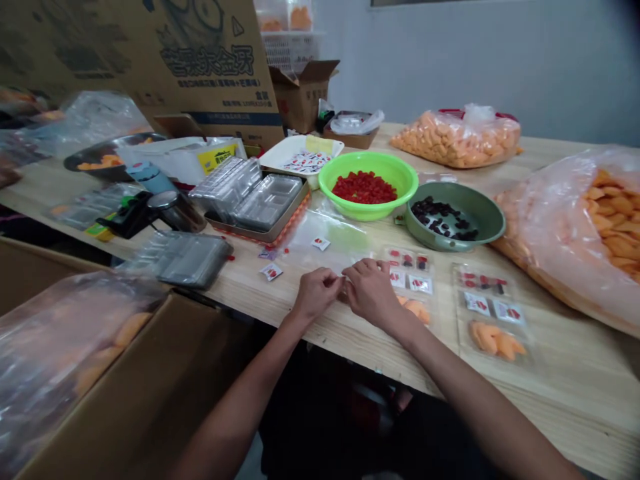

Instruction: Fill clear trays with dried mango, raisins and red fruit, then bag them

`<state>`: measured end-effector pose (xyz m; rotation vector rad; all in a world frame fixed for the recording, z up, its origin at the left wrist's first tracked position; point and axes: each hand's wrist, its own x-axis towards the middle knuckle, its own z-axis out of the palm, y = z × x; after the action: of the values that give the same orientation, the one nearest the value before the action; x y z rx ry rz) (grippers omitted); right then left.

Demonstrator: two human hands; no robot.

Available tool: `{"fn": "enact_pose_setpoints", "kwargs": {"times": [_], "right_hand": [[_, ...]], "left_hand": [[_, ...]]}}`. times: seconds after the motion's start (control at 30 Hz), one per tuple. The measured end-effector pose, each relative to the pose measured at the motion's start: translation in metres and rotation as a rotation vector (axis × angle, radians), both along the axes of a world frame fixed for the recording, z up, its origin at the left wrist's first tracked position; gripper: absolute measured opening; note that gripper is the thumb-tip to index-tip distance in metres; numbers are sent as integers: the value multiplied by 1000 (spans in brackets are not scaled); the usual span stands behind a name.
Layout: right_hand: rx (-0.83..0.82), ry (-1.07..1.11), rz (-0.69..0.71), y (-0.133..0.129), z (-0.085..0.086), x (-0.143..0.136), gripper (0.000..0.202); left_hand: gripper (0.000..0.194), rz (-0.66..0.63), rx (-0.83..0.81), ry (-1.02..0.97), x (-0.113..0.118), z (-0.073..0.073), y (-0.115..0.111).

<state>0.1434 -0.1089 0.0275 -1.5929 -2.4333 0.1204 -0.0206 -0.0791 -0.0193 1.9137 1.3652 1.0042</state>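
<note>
an open carton [299, 105] stands beside a large printed cardboard box [145, 67], near a wall [475, 67].

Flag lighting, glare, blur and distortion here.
Head view: dim light, near black below the table; head view: whitish glare on the right bag; head view: lower-left bag soft, left hand and right hand clearer, though any grip is unreadable; head view: carton skewed, likely wide-angle stretch; top-right corner dark.
</note>
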Motion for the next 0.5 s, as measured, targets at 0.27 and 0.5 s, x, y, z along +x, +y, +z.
{"fn": "enact_pose_setpoints", "kwargs": {"times": [0.27,0.5], "right_hand": [[-199,-95,-84,3,9,-8,28],[-244,-43,-110,-9,5,2,27]], "left_hand": [[11,144,211,172,4,-6,-15],[11,55,284,-2,3,0,-36]]}}
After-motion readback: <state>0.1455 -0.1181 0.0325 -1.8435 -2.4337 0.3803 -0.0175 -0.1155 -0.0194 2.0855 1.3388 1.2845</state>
